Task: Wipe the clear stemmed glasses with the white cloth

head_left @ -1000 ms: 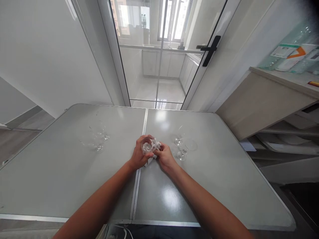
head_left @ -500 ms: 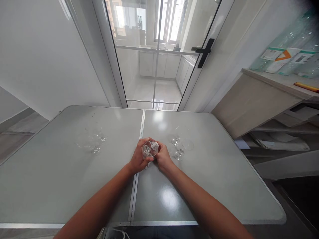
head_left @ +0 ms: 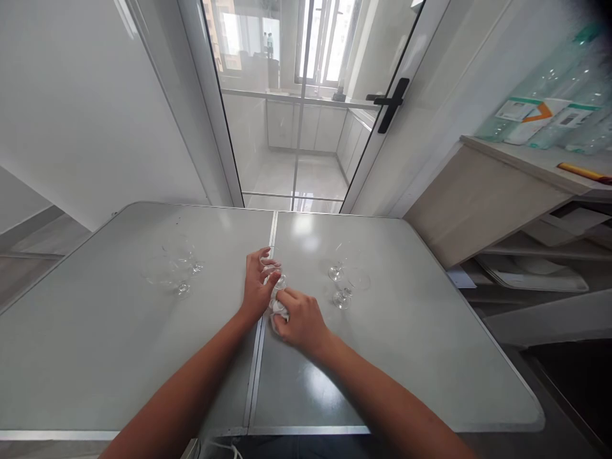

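Note:
A clear stemmed glass (head_left: 281, 280) is at the middle of the table, partly hidden by my fingers. My left hand (head_left: 258, 284) wraps round it from the left, its fingers curled over the bowl. Just nearer to me, my right hand (head_left: 305, 320) is closed on a crumpled white cloth (head_left: 278, 310), close beside the glass. To the left, a pair of clear stemmed glasses lies on the table, one foot (head_left: 183, 290) nearer than the other. On the right, two more stemmed glasses, a near one (head_left: 342, 298) and a farther one (head_left: 336, 273), show faintly.
The pale table (head_left: 382, 357) has a metal seam (head_left: 255, 370) down its middle. Beyond its far edge stands a glass door with a black handle (head_left: 392, 105). Shelving (head_left: 516, 172) on the right holds plastic bottles (head_left: 540, 121) and papers.
The glass was upright between both hands, its rim facing me. My right hand has drawn back toward me with the cloth, while my left hand has shifted left and away with the glass.

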Available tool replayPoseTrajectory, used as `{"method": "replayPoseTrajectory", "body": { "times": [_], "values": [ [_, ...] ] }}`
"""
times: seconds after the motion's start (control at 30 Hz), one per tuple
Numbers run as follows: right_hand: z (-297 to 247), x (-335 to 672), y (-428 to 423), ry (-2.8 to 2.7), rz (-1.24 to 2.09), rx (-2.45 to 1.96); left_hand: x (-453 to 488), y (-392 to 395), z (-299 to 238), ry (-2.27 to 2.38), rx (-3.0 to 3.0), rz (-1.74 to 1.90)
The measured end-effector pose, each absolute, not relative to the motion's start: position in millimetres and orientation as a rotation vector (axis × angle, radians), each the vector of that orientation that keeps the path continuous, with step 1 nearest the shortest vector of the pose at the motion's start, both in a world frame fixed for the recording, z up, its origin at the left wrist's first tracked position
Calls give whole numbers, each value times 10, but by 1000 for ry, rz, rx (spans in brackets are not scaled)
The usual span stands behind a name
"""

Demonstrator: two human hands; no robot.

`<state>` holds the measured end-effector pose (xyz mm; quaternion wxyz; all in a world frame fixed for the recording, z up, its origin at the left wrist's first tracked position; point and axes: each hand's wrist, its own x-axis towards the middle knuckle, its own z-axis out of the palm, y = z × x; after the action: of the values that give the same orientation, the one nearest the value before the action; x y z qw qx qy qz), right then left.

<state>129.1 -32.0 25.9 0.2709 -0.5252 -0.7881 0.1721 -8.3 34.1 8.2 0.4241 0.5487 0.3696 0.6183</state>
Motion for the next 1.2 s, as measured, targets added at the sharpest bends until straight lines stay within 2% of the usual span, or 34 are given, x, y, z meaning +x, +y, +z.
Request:
{"method": "replayPoseTrajectory", "body": {
  "times": [0.13, 0.77, 1.2],
  "values": [
    [317, 1303, -321, -2126, 367, -1718, -79, 356, 70, 922, 1399, 1465],
    [291, 1223, -247, -2437, 333, -1953, -13, 433, -72, 901, 1464, 1356],
    [242, 1469, 29, -2071, 301, -2306, -14, 405, -32, 1042, 1697, 1386]
  ]
}}
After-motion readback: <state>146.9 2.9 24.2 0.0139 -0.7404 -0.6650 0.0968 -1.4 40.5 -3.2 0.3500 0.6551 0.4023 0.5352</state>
